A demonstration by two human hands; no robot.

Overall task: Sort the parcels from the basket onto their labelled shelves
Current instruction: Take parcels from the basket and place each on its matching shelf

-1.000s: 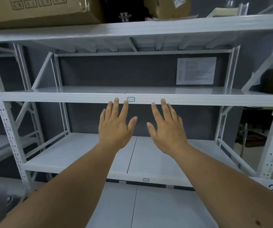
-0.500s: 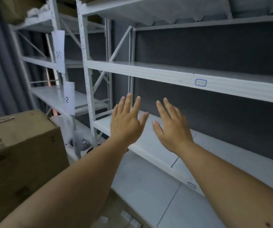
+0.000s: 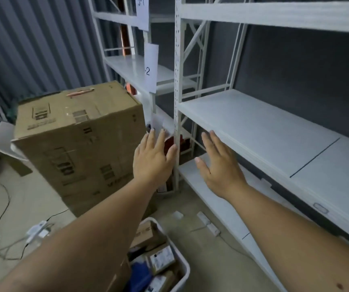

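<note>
A white basket (image 3: 183, 264) stands on the floor at the bottom middle, holding several brown parcels (image 3: 161, 259) with white labels and something blue. White metal shelves (image 3: 259, 131) run along the right. A paper label marked 2 (image 3: 150, 68) hangs on the neighbouring rack at the upper middle. My left hand (image 3: 151, 159) and my right hand (image 3: 218, 165) are stretched out in front of me, palms down, fingers straight, holding nothing. The right hand hovers by the front edge of the shelves; the left is level with the rack's upright post.
A large cardboard box (image 3: 78, 142) stands on the floor to the left of the rack. Cables and a white adapter (image 3: 37, 230) lie on the floor at the left, a power strip (image 3: 208, 225) near the lowest shelf. A corrugated wall closes the left side.
My view has swung left and down, from facing the shelves to the rack's left end, bringing the cardboard box and the basket into sight. Both hands stay outstretched and flat.
</note>
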